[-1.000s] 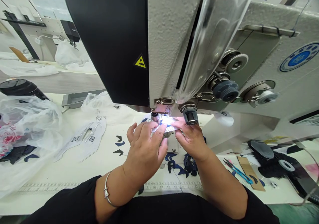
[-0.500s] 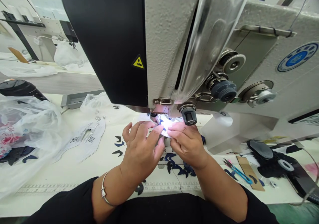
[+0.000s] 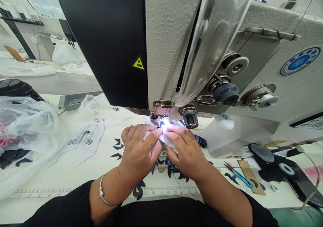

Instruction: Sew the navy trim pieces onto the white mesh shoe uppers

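Note:
A white mesh fabric piece (image 3: pixel 168 140) lies under the needle area of a grey sewing machine (image 3: pixel 169 45), lit by a bright lamp. My left hand (image 3: pixel 141 146) is at its left side, thumb and index finger pressed together on the fabric edge, the other fingers bent. From the right, my right hand (image 3: pixel 185 149) pinches the same fabric with its fingertips close to the presser foot (image 3: pixel 154 118). Glare and my fingers hide the exact stitching spot. Small dark curved cut pieces (image 3: pixel 174 169) lie scattered in front of and beneath my hands.
Left are white cut panels with N marks (image 3: pixel 87 141), a plastic bag (image 3: pixel 27 119) and a grey tray (image 3: pixel 75 101). Blue thread snips (image 3: pixel 241 176) and a cardboard strip (image 3: pixel 252 178) lie right, near a black bobbin winder (image 3: pixel 272 168). A ruler strip (image 3: pixel 161 191) runs along the front edge.
Both hands have shifted slightly left and the fabric has turned, so more white mesh shows between them. More dark pieces show right of the right hand. The view has moved a little.

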The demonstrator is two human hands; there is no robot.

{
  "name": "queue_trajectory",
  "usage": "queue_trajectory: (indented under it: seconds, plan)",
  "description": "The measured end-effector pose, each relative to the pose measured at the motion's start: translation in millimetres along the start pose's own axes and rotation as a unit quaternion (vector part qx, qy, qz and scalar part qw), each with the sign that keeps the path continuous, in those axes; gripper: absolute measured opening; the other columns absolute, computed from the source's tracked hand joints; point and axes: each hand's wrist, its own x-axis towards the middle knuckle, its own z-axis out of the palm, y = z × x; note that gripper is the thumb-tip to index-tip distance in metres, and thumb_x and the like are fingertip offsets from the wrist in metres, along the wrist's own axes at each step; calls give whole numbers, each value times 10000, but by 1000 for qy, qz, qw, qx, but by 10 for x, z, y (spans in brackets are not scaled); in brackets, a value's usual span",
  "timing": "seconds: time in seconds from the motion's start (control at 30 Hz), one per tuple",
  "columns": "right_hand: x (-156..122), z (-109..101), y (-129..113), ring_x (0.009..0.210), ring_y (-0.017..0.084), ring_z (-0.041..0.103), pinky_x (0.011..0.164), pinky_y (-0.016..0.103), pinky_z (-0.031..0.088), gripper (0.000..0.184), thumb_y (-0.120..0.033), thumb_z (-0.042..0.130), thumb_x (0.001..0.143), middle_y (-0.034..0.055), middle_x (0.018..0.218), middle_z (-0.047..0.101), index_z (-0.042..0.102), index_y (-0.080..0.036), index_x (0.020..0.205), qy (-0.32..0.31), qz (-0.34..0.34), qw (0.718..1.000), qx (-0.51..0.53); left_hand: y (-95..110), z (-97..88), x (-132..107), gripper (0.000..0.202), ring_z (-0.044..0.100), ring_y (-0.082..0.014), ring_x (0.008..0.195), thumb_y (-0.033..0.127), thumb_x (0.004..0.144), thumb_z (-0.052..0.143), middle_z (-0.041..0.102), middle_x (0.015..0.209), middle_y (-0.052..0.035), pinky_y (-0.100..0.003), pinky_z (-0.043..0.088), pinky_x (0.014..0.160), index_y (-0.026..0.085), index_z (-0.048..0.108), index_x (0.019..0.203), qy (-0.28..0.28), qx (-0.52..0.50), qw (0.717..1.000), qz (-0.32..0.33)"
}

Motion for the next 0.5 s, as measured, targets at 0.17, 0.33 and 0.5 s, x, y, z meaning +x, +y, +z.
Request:
queue_trajectory:
  seconds: [0.17,0.33,0.5]
  plan:
    - [-15,23,24,1199,242,599,1088,464,491,430,-36,542,864,93,1241,675,590,-186,1263,25,-22,999,6,-12,13,-3,263,620,-246,965,133,832,657,650,1004,-74,-460,373,941,255,697,1062,-1,-11,1000,0]
    - [8,53,-32,1132,214,644,1045,416,533,364,-33,576,870,80,1192,712,644,-179,1196,62,-34,997,7,-61,49,-22,277,627,-247,970,133,840,665,645,1015,-79,-452,380,906,257,679,1087,5,-22,1000,6]
    - [13,70,-76,1110,219,646,1011,399,543,319,-53,624,866,82,1185,721,670,-158,1165,73,-29,997,0,-120,107,-40,295,627,-246,967,114,828,670,634,1002,-79,-455,397,902,244,665,1093,18,-47,999,14]
